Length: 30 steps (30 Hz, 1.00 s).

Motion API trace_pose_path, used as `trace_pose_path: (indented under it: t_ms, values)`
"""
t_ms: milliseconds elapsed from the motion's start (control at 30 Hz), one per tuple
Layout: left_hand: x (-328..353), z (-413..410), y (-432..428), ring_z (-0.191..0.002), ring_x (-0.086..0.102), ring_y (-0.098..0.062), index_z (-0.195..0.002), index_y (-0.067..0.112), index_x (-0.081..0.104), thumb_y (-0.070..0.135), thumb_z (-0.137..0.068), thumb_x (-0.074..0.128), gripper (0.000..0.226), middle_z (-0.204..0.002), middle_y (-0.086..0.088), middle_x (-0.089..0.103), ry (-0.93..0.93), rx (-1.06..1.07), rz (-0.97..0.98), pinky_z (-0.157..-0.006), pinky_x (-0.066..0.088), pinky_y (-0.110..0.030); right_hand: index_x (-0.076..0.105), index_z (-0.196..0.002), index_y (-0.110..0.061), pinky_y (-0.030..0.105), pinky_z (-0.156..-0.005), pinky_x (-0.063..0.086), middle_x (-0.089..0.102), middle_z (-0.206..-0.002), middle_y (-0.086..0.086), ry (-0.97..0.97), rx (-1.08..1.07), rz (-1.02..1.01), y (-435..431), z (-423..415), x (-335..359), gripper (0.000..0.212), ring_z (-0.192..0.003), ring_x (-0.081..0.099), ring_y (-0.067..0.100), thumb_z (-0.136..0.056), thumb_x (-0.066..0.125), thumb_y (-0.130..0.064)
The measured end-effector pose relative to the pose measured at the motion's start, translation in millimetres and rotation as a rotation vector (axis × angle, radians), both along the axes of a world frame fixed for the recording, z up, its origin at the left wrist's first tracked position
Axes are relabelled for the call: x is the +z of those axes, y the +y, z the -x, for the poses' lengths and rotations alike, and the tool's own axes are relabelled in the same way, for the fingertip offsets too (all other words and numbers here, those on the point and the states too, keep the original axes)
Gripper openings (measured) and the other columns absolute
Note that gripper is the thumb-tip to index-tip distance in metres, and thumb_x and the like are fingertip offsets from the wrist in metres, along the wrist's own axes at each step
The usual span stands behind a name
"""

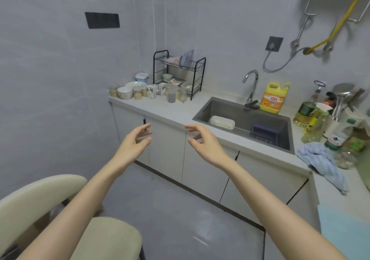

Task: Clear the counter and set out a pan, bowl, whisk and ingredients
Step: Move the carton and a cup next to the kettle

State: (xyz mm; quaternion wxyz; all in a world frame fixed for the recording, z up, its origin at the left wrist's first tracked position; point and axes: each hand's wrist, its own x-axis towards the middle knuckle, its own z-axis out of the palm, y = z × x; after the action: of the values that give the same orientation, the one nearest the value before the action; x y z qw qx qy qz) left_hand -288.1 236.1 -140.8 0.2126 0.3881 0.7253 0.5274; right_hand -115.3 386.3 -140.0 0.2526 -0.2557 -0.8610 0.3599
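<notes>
**Both hands empty in front of the counter**

We hold our left hand [136,141] and right hand [202,141] out in the air, near each other but apart, palms turned inward. On each, the fingers are spread and loosely bent, closed around nothing. Both hover before the white cabinet doors [166,155], just below the counter's front edge, and touch nothing.

The counter [160,110] runs along the wall and turns a corner at the right. At its far left end, towards the back edge, a white bowl [125,92] stands among a cluster of jars and cups [160,93]. A black dish rack [180,69] with plates in its upper tier stands just behind them.

The sink [220,107] is set into the counter right of the middle. In it lie a white tray [222,122] and, beside it, a dark basket [264,133]. The tap [251,85] rises from the back edge, with a yellow detergent bottle [272,97] just beside it.

At the right corner a crowd of bottles [304,113] stands close together, too blurred for us to tell one from another. A blue cloth [320,159] lies crumpled by the front edge near that corner.

A cream chair [40,195] sits under our left forearm.
</notes>
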Motion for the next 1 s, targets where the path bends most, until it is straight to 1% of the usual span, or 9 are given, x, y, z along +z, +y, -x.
trace_pose_path:
  t_ms: [167,300,400,500,633,733,833,900,1000]
  values:
    - [-12.8,67.5,66.2,-0.113,0.054,-0.013,-0.137,0.023,0.045,0.011,-0.096,0.051,0.043,-0.127,0.001,0.056,-0.012,0.048,-0.006,-0.102,0.042,-0.036,0.049,-0.132,-0.025,0.019,-0.088,0.038,0.049,-0.129,-0.004,-0.022,0.046,-0.024,66.5,69.4,-6.7,0.039,-0.104,0.053,0.011,-0.095,0.052,-0.016]
    - [-23.8,137.6,136.5,-0.118,0.051,-0.014,-0.138,0.019,0.043,0.007,-0.095,0.05,0.045,-0.131,-0.003,0.054,-0.002,0.032,-0.003,-0.097,0.042,-0.029,0.047,-0.134,-0.028,0.023,-0.088,0.041,0.046,-0.133,-0.003,-0.055,0.052,-0.045,132.1,144.0,-13.0,0.04,-0.107,0.052,0.013,-0.094,0.052,-0.02]
    - [-22.0,186.8,184.7,-0.113,0.051,-0.011,-0.139,0.019,0.042,0.009,-0.096,0.049,0.045,-0.132,-0.002,0.052,-0.009,0.02,-0.006,-0.088,0.044,-0.024,0.046,-0.135,-0.025,0.022,-0.09,0.037,0.044,-0.136,0.001,-0.081,0.065,-0.064,173.9,195.2,-13.0,0.041,-0.107,0.048,0.012,-0.095,0.051,-0.018]
    - [-18.7,245.3,238.1,-0.108,0.052,-0.01,-0.139,0.017,0.042,0.009,-0.096,0.049,0.044,-0.132,-0.004,0.053,0.004,0.013,0.012,-0.088,0.041,-0.024,0.045,-0.136,-0.024,0.022,-0.091,0.035,0.043,-0.136,0.004,-0.128,0.057,-0.061,223.3,250.3,-12.3,0.042,-0.109,0.048,0.015,-0.095,0.052,-0.018]
    - [-22.8,308.8,295.5,-0.102,0.055,-0.011,-0.138,0.017,0.044,0.008,-0.095,0.049,0.044,-0.132,-0.004,0.054,0.007,0.031,0.048,-0.077,0.043,-0.018,0.042,-0.138,-0.022,0.022,-0.091,0.035,0.043,-0.137,0.004,-0.143,0.017,-0.039,280.1,304.0,-21.3,0.044,-0.112,0.046,0.016,-0.095,0.053,-0.018]
    - [-34.0,356.3,333.2,-0.103,0.057,-0.014,-0.137,0.02,0.046,0.008,-0.093,0.051,0.046,-0.131,-0.003,0.055,0.016,0.041,0.088,-0.084,0.04,-0.023,0.038,-0.14,-0.022,0.03,-0.1,0.037,0.04,-0.14,0.005,-0.156,-0.018,-0.003,324.1,345.9,-33.0,0.05,-0.12,0.044,0.02,-0.094,0.054,-0.017]
    - [-46.7,396.9,365.7,-0.105,0.058,-0.016,-0.136,0.023,0.047,0.01,-0.092,0.052,0.046,-0.129,-0.001,0.056,0.045,0.031,0.127,-0.085,0.04,-0.024,0.038,-0.14,-0.022,0.039,-0.109,0.035,0.037,-0.143,0.007,-0.156,-0.054,0.045,363.5,386.6,-49.1,0.053,-0.13,0.038,0.023,-0.091,0.056,-0.015]
    - [-61.9,434.6,399.9,-0.102,0.058,-0.015,-0.134,0.024,0.048,0.009,-0.092,0.052,0.045,-0.127,0.0,0.056,0.048,0.04,0.151,-0.087,0.04,-0.024,0.039,-0.14,-0.021,0.035,-0.109,0.034,0.037,-0.144,0.007,-0.161,-0.076,0.077,403.2,425.3,-69.0,0.053,-0.133,0.035,0.022,-0.09,0.057,-0.013]
    - [-72.7,465.2,428.3,-0.102,0.056,-0.014,-0.136,0.021,0.047,0.009,-0.092,0.053,0.046,-0.128,-0.001,0.055,0.103,0.02,0.168,-0.089,0.039,-0.023,0.04,-0.139,-0.02,0.023,-0.099,0.033,0.038,-0.143,0.007,-0.179,-0.091,0.088,437.5,454.5,-88.2,0.054,-0.131,0.037,0.021,-0.089,0.058,-0.012]
